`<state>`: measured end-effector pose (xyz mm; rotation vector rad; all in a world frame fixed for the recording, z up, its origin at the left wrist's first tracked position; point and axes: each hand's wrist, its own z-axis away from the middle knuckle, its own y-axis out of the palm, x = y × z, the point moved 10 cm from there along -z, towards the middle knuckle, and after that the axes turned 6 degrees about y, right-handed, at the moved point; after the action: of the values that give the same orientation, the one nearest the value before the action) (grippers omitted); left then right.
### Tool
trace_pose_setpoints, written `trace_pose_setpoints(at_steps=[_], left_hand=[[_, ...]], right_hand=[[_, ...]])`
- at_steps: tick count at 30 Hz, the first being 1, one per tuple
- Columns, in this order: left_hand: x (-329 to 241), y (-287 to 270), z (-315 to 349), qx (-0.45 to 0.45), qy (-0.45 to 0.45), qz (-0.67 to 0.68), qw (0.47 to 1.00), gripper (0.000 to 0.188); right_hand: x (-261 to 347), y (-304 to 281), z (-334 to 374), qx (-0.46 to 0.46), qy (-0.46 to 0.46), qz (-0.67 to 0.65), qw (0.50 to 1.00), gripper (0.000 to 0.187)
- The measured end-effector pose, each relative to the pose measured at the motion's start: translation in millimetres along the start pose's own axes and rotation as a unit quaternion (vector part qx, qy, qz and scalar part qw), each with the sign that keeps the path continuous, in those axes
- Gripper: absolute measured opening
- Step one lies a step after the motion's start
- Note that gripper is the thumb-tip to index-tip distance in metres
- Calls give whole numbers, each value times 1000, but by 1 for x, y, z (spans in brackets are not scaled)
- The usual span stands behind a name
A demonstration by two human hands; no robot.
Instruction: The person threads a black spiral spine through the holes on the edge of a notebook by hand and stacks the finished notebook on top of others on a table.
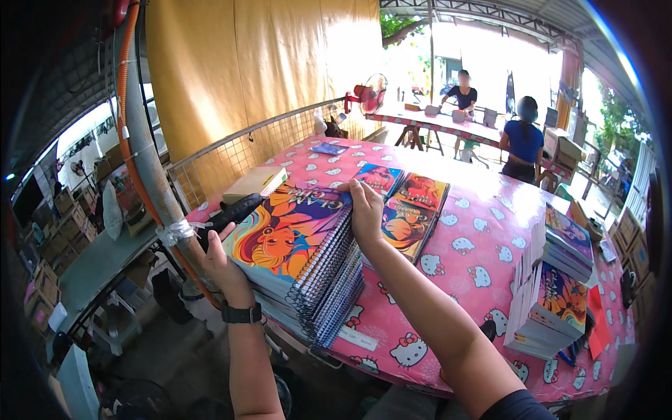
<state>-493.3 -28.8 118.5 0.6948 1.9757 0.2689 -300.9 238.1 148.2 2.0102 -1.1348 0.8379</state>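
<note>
A thick stack of spiral-bound notebooks (pixel 294 241) with bright cartoon covers lies at the near left corner of a table with a pink patterned cloth (pixel 483 238). My left hand (pixel 222 269) presses against the stack's left side; a black watch sits on that wrist. My right hand (pixel 365 210) grips the stack's far right edge, fingers over the top cover. Just beyond my right hand lie two more flat notebooks (pixel 413 203).
Another tall pile of notebooks (pixel 553 287) stands at the table's right edge. A flat box (pixel 255 183) and a wire mesh fence (pixel 231 157) line the left side. Two people stand at a far table (pixel 448 124) beside a red fan (pixel 369 91).
</note>
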Motion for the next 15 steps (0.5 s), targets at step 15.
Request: trace_pose_setpoints(at_steps=[15], left_hand=[[-125,-5,80,-86,359,-49,928,33]], right_hand=[[151,-45,87,420,-103,231,871,33]])
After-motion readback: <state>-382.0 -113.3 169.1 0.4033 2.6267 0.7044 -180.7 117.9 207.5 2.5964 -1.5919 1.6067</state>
